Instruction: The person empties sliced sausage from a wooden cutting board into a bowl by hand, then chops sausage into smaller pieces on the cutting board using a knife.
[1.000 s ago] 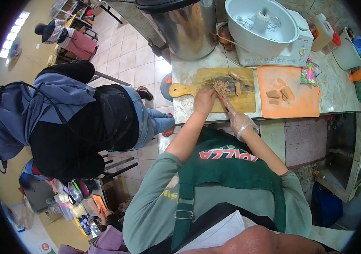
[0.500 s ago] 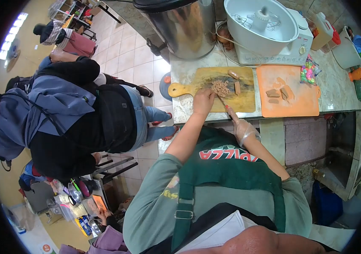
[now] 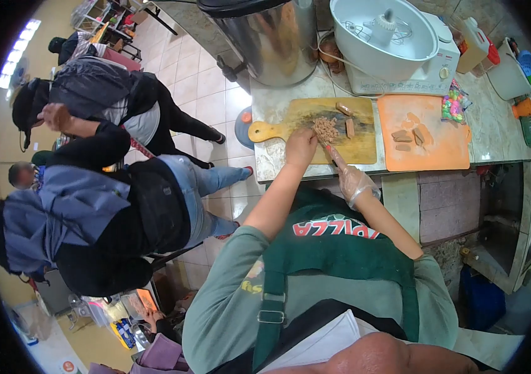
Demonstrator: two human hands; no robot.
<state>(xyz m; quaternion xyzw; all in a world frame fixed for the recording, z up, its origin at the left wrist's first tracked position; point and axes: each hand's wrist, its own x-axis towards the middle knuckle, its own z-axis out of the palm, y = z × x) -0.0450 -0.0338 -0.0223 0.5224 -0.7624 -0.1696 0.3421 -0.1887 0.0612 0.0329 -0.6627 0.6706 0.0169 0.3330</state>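
A wooden cutting board (image 3: 365,146) with a handle lies on the counter, bearing a heap of small chopped brown pieces (image 3: 326,129). Bare and curled, my left hand (image 3: 301,148) is at the heap's near left side; what its closed fingers hold, if anything, is hidden. My right hand (image 3: 357,186), in a clear plastic glove, is closed around a knife (image 3: 336,157), whose blade points at the heap. Two larger sausage-like brown pieces, one upper (image 3: 344,108) and one lower (image 3: 350,128), lie to the right of the heap.
An orange cutting board (image 3: 434,153) with several brown pieces is at the right. Behind stand a stand mixer (image 3: 396,81) and a large metal container (image 3: 272,50). A colourful packet (image 3: 454,106) lies beside the mixer. People, including one in a blue-grey hooded top (image 3: 72,218), stand at the left.
My right hand has tilted the knife and shifted slightly; my left hand stays by the heap. At the left, the person in the hooded top has moved, and another person with a backpack has come into view.
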